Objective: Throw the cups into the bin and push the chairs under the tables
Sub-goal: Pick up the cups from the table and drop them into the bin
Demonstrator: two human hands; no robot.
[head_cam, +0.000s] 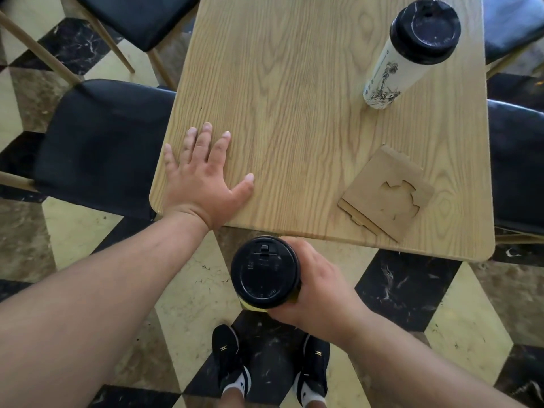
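My right hand [316,290] grips a paper cup with a black lid [265,272], held upright in front of the table's near edge, above the floor. My left hand [203,178] lies flat, fingers spread, on the near left corner of the wooden table [294,98]. A second cup [409,51], white with a dark drawing and a black lid, stands at the far right of the table. A black-seated chair [100,145] stands at the table's left side, partly pulled out. Another black chair [138,16] is further back on the left. The bin is not in view.
A folded cardboard cup carrier [388,192] lies on the near right of the table. More black chair seats [518,166] show along the right edge. The floor is checkered marble in black, cream and brown. My shoes [270,366] stand close to the table's near edge.
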